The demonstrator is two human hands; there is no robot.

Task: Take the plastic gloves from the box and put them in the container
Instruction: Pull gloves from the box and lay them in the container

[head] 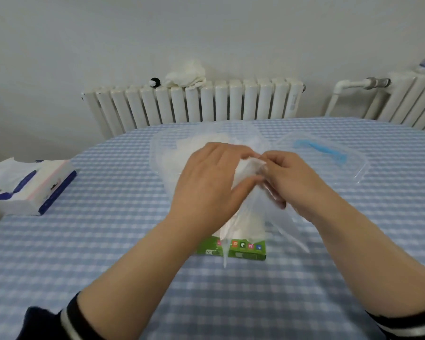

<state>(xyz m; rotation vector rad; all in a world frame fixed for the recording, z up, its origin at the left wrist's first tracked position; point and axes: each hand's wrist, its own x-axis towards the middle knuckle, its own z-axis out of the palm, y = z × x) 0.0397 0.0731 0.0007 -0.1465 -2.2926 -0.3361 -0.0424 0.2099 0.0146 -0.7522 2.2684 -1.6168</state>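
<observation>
My left hand (206, 177) and right hand (287, 180) pinch a plastic glove (249, 192), hiding the green box (241, 250) top; tissue pack (32, 187) sits left.

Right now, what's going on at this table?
A person is moving plastic gloves out of the green box. Both the left hand and right hand pinch a bunch of them above the box. Behind sits the clear container, with gloves already inside, and its lid lies to the right.
</observation>
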